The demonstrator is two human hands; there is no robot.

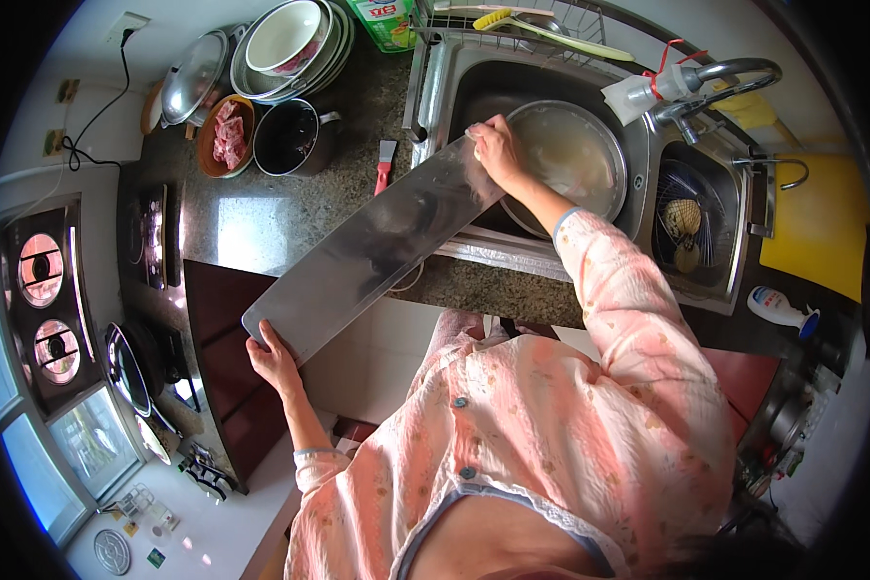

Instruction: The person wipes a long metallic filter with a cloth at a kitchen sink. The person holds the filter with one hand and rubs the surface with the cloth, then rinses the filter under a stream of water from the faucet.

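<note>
A long, glossy grey panel (370,246) slants across the counter's front edge, its upper right end over the sink. My left hand (272,359) holds the panel's lower left end, with the thumb along its edge. At the other end, my right hand (499,154) presses on the panel with its fingers bunched. Something small and pale shows under those fingers; I cannot tell what it is. Beside my right hand, a large round metal basin (569,159) of cloudy water sits in the bigger sink bowl (471,90).
A red-handled scraper (384,167) lies on the stone counter (348,192). Further left stand a dark pot (287,138), a bowl of raw meat (229,138) and stacked dishes (290,43). The faucet (725,72) arches over the sink divider. A spray bottle (781,310) lies at the right.
</note>
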